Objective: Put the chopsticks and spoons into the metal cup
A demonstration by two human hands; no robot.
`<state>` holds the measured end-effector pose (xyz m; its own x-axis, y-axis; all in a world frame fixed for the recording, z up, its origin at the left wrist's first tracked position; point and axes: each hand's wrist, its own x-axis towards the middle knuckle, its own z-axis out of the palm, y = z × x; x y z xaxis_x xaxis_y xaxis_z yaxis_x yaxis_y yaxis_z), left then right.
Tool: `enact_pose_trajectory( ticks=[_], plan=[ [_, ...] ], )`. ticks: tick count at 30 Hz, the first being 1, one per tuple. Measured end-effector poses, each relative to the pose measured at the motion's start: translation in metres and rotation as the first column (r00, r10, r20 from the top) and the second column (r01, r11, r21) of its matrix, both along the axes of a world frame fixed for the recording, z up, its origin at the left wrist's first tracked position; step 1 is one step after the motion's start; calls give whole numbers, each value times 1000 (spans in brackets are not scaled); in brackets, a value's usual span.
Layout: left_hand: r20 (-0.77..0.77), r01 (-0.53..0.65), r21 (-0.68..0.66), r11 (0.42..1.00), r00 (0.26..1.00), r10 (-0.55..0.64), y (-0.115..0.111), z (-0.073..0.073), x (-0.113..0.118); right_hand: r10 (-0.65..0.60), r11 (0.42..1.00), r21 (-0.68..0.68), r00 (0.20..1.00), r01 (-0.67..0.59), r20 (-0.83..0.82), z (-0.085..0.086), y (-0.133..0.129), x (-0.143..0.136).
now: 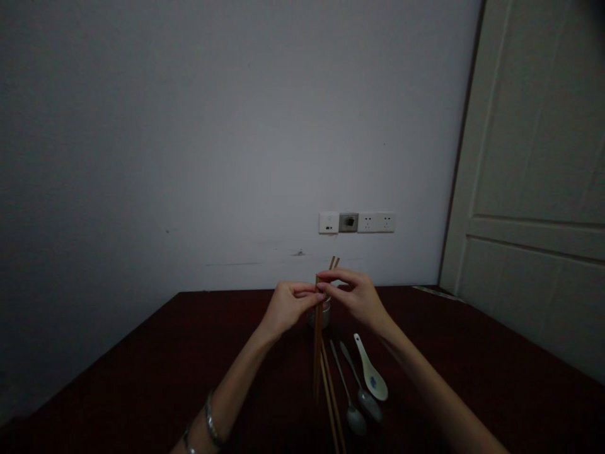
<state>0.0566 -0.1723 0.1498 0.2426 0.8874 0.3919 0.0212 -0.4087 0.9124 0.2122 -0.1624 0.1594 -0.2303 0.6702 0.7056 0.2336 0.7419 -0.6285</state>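
Note:
My left hand (289, 307) and my right hand (352, 293) meet above the table, both pinching a pair of upright wooden chopsticks (318, 353) near their top ends. Behind my fingers stands a pale cup (326, 313), partly hidden, and two chopstick tips (334, 262) show above my right hand. Below lie two more chopsticks (332, 400) on the dark red table. To their right are a long-handled metal spoon (355, 420), a second metal spoon (369, 405) and a white ceramic spoon with a blue mark (377, 386).
The dark red table (189, 353) reaches back to a grey wall (236, 157) with a row of sockets (377, 222). A pale panelled door (534, 189) stands on the right. Near the back right edge lies a flat strip (437, 293).

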Motion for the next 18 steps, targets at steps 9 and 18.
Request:
enact_pose_trajectory(
  ticks=[9,18],
  plan=[
    [106,-123,57,991,988,116,27,40,-15,-208,959,-222,968,175,-140,-20,34,71],
    [171,-156,175,972,977,126,136,115,4,-377,839,-479,910,257,-171,-91,100,142]
  ],
)
